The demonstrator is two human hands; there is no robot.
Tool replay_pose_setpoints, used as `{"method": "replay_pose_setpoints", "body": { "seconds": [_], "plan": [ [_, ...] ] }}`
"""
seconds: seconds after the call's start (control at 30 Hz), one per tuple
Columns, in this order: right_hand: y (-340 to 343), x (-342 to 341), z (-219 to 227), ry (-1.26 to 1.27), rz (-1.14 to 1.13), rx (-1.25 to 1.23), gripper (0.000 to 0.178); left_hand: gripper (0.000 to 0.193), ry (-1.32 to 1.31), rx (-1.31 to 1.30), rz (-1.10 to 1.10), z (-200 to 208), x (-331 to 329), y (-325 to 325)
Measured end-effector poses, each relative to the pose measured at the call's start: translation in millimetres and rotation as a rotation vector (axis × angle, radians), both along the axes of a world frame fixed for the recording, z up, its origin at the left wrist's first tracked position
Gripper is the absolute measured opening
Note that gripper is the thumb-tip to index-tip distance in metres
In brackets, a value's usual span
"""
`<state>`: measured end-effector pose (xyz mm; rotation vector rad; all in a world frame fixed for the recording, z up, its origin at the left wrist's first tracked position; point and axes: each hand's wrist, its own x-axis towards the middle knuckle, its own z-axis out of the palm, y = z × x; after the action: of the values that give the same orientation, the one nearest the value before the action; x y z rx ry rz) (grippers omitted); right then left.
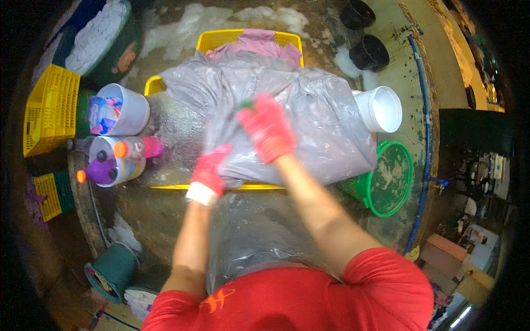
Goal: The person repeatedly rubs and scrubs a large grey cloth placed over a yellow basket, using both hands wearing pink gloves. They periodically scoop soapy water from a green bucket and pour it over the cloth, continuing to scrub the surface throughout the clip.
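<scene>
A wet grey cloth lies spread in wrinkles over a low work surface in front of me. My right hand, in a red glove, is closed around a small green scrub brush over the middle of the cloth; motion blurs both. At the cloth's lower left edge, my left hand, in a red glove with a white cuff, grips the fabric. Its thumb side points up and right, and some fingers are hidden. Folds run up from this hand toward the right one.
Behind the cloth sits a yellow crate with pink fabric. White buckets with bottles and a packet stand left. A white bucket and green bucket stand right, black buckets beyond. Foam lies on the wet floor.
</scene>
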<state>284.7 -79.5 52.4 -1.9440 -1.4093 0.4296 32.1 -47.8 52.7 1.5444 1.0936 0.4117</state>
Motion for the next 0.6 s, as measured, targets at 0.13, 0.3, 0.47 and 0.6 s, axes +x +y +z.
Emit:
{"method": "replay_pose_setpoints", "body": {
  "seconds": [0.13, 0.3, 0.47, 0.6],
  "plan": [
    [3, -168, 0, 0.245, 0.557, -0.439, 0.031, 0.039, 0.506, 0.175, 0.444, -24, -129, 34],
    [4, 5, -84, -0.272, 0.408, -0.091, 0.049, 0.030, 0.817, 0.222, 0.370, -56, -224, 53],
    [31, 128, -18, -0.166, -0.411, -0.330, 0.058, 0.028, 0.889, 0.326, 0.334, -78, -226, 49],
    [39, -44, -58, -0.100, 0.010, -0.278, 0.064, 0.031, 0.862, 0.305, 0.307, -80, -211, 57]
  ]
}}
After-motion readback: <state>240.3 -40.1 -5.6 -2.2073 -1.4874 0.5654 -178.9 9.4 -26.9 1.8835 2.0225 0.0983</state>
